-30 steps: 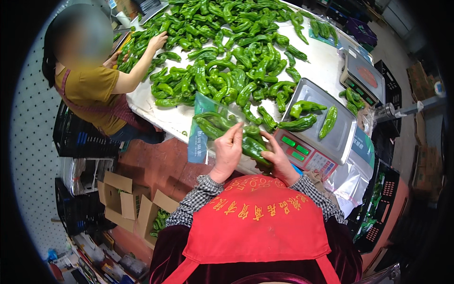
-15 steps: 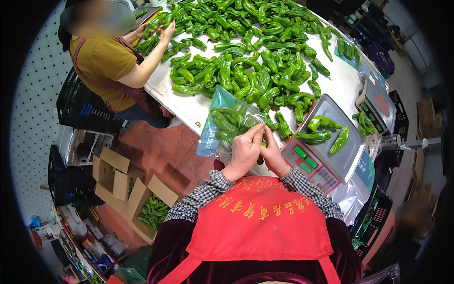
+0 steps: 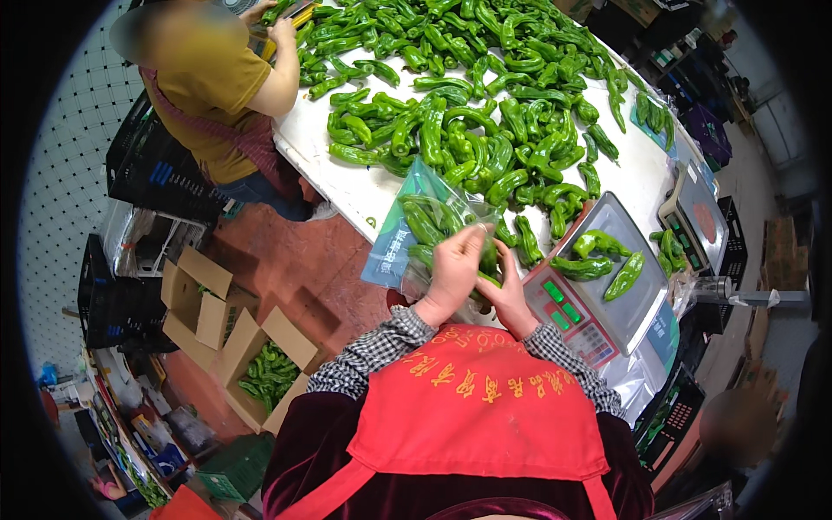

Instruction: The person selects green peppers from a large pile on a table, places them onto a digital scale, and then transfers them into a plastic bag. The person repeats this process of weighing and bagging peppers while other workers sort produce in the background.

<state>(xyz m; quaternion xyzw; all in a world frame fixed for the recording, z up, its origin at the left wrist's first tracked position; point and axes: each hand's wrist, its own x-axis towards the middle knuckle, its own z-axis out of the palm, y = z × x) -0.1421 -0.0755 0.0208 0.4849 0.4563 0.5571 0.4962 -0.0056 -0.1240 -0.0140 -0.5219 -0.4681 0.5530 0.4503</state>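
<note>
A clear plastic bag (image 3: 392, 250) with a blue-green printed panel lies tilted between my hands, with several green peppers inside. My left hand (image 3: 452, 267) is closed in a pinch on the bag's edge. Close beside it, my right hand (image 3: 511, 295) curls its fingers at the bag's near side, where a green pepper shows partly between the hands. Whether those fingers grip the pepper or only the plastic is partly hidden. On the steel pan of the digital scale (image 3: 568, 316) to the right lie three loose peppers (image 3: 624, 276).
Ahead, a large heap of green peppers (image 3: 511, 156) covers much of the white table (image 3: 303, 143). A co-worker (image 3: 208, 113) in a yellow top stands at the left. Cardboard boxes (image 3: 221, 316) sit on the floor at left, one with peppers. A second scale (image 3: 693, 208) stands far right.
My view has shifted slightly. My left hand has drawn a little apart from my right at the bag, and the pepper between them shows more. The co-worker's hands have moved away from the heap.
</note>
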